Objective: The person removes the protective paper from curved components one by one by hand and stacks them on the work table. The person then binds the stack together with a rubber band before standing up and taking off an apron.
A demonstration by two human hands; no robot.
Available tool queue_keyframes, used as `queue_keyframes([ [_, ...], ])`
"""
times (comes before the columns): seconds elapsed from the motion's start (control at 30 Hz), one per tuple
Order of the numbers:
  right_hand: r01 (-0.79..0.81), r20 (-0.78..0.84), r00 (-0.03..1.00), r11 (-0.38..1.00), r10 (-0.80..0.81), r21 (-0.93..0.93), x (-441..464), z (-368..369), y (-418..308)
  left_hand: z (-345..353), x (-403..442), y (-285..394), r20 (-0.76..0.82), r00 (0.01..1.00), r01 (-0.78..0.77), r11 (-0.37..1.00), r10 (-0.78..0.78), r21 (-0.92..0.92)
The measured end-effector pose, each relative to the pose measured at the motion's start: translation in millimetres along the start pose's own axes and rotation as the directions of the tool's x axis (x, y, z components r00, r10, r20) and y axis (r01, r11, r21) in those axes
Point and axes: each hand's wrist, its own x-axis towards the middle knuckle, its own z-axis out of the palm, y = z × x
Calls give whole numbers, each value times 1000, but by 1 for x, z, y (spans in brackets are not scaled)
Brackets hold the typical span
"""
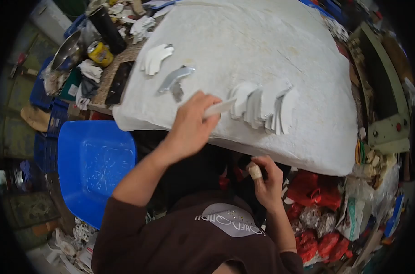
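Note:
My left hand (194, 119) is over the near edge of the white cloth-covered table (308, 146), closed on a pale flat piece (220, 108), slightly blurred. The piece's far end reaches a row of curved white pieces (264, 105) standing close together. Beyond my left hand lie a silvery grey curved piece (178, 80) and a small group of white curved pieces (155, 59). My right hand (269, 179) hangs below the table edge, fingers curled. A beige wrapped-looking part (254, 171) shows at its thumb; whether it is a taped thumb or a held handle is unclear.
A blue plastic tub (98, 169) stands at the left, below a side surface with a dark phone (120, 82), a yellow can (100, 54) and a black bottle (108, 29). Red bags (315, 189) lie at the right. A green metal frame (390, 132) borders the table there.

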Motion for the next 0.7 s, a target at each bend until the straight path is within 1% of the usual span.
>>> queue_keyframes([
  [0.03, 7, -21, 1000, 997, -6, 73, 3, 0, -9, 15, -14, 3, 30, 998, 59, 989, -56, -137],
  [0.07, 62, -76, 996, 992, -54, 109, 8, 3, -15, 26, -27, 10, 101, 987, 145, 964, -125, -223],
  [0.1, 53, -91, 995, 990, -41, 132, 11, 5, -21, 35, -38, 16, 179, 965, 238, 925, -191, -297],
  [0.13, -2, -89, 996, 978, 21, 210, 12, 9, -20, 45, -46, 20, 202, 961, 245, 920, -188, -305],
  [0.17, -49, -82, 994, 956, 76, 290, 13, 12, -19, 56, -54, 22, 119, 992, 83, 954, -50, -289],
  [0.2, -109, -40, 991, 944, 128, 312, 13, 12, -22, 64, -60, 21, 35, 995, -81, 963, 93, -258],
  [0.23, -169, 5, 984, 928, 178, 332, 12, 11, -25, 69, -65, 19, 47, 986, -152, 971, 163, -184],
  [0.27, -276, 66, 961, 892, 270, 359, 11, 8, -29, 73, -69, 19, 38, 987, -148, 979, 155, -143],
  [0.3, -285, 62, 957, 889, 282, 357, 10, 7, -28, 76, -72, 20, 30, 989, -144, 984, 148, -104],
  [0.33, -298, 83, 954, 876, 288, 380, 9, 5, -26, 79, -73, 18, 38, 988, -143, 984, 148, -111],
  [0.37, -309, 104, 951, 862, 292, 403, 9, 4, -24, 81, -73, 17, 17, 977, -213, 977, 213, -21],
  [0.4, -307, 128, 952, 873, 279, 379, 7, 2, -18, 82, -73, 15, 1, 960, -279, 958, 280, 71],
  [0.43, -310, 123, 951, 872, 285, 380, 7, 1, -16, 83, -74, 14, 7, 960, -280, 958, 281, 67],
  [0.5, -328, 157, 944, 871, 290, 365, 6, 0, -14, 85, -75, 13, 18, 943, -330, 928, 332, 173],
  [0.63, -340, 175, 940, 862, 294, 377, 5, -3, -12, 86, -76, 13, 33, 933, -357, 912, 358, 201],
  [0.7, -351, 191, 936, 811, 295, 468, 6, -4, -12, 85, -75, 14, 44, 932, -360, 909, 359, 212],
])
